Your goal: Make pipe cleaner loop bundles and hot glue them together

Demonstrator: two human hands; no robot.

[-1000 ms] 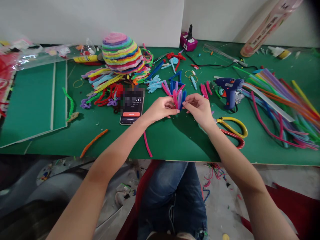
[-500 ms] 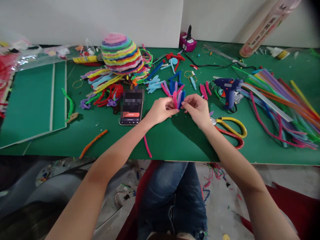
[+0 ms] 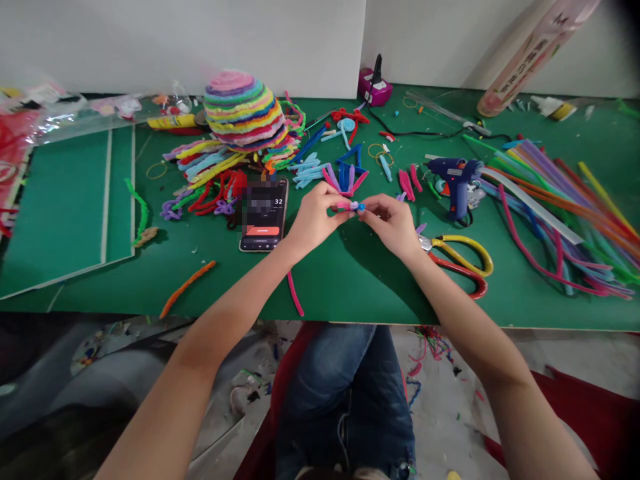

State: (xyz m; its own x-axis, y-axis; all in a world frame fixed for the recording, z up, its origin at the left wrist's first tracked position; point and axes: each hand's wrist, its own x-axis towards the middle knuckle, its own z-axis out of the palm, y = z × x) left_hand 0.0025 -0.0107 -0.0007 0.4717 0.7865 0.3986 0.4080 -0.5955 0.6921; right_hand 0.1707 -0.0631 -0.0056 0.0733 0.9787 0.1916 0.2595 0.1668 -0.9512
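Green tabletop (image 3: 390,287) spreads beneath your forearms. Your left hand (image 3: 319,215) pinches the pink side of a small fuzzy bundle (image 3: 354,206), held just above the table in front of you. Your right hand (image 3: 393,221) closes narrowly on the bundle's blue end, with lilac showing between. Just beyond your fingertips lie blue strips (image 3: 345,177) flanked by pink and lilac ones, with light blue pieces (image 3: 309,172) to their left. Near your left wrist you have a phone (image 3: 263,213); beside your right wrist, scissors (image 3: 460,238) with one yellow and one red handle. Farther right sit a blue glue gun (image 3: 457,183) and a heap of long coloured stems (image 3: 555,200). Behind the phone rises a striped dome (image 3: 245,110), and a pink bottle (image 3: 533,60) stands tilted in view at the far right.
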